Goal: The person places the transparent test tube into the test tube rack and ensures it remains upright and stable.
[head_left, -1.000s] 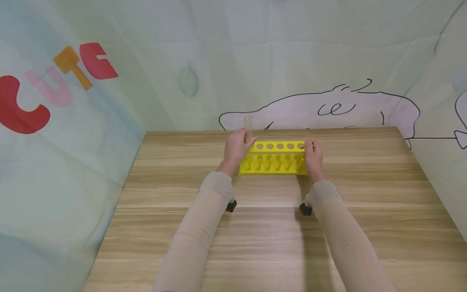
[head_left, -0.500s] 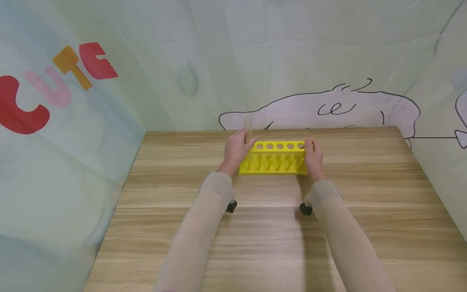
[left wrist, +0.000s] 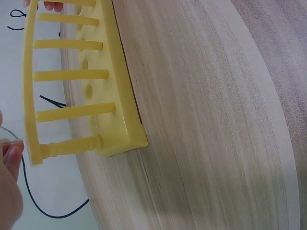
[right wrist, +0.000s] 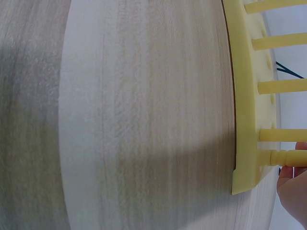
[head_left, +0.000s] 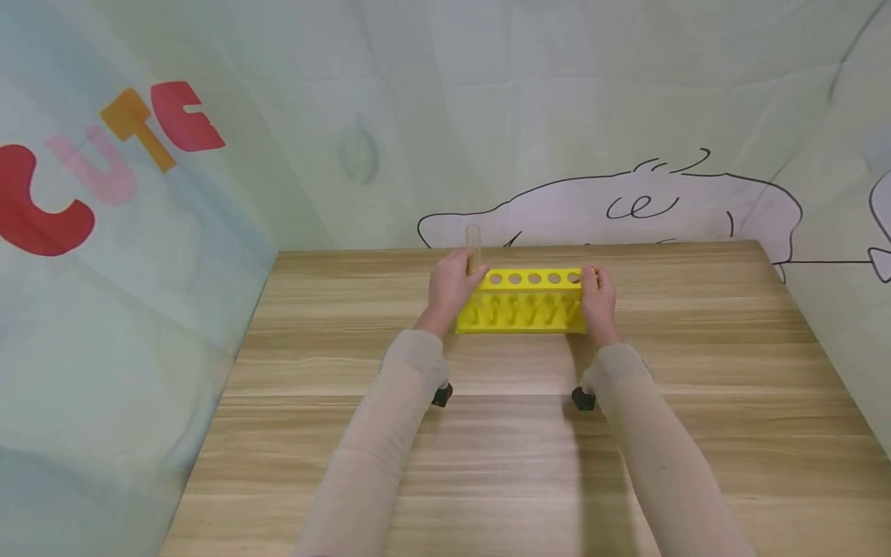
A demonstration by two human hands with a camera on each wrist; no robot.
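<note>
A yellow test tube rack (head_left: 520, 323) stands upright on the wooden table, with a row of round holes in its top bar and a row of pegs below. At its left end my left hand (head_left: 448, 286) pinches a clear test tube (head_left: 473, 240), which rises upright above the fingers; the tube's lower part is hidden behind the hand. My right hand (head_left: 600, 300) grips the rack's right end, its fingers by the end post (right wrist: 288, 158) in the right wrist view. In the left wrist view the left hand (left wrist: 10, 184) is at the top bar (left wrist: 31, 86).
The wooden table (head_left: 515, 456) runs to a cloth backdrop (head_left: 390, 116) behind the rack, printed with a line drawing and coloured letters. A black wrist device (head_left: 583, 399) shows under the right sleeve, and another black device (head_left: 442, 394) under the left.
The test tube in my left hand has sunk slightly, its upper end now a little lower. The rack and my right hand have stayed in place.
</note>
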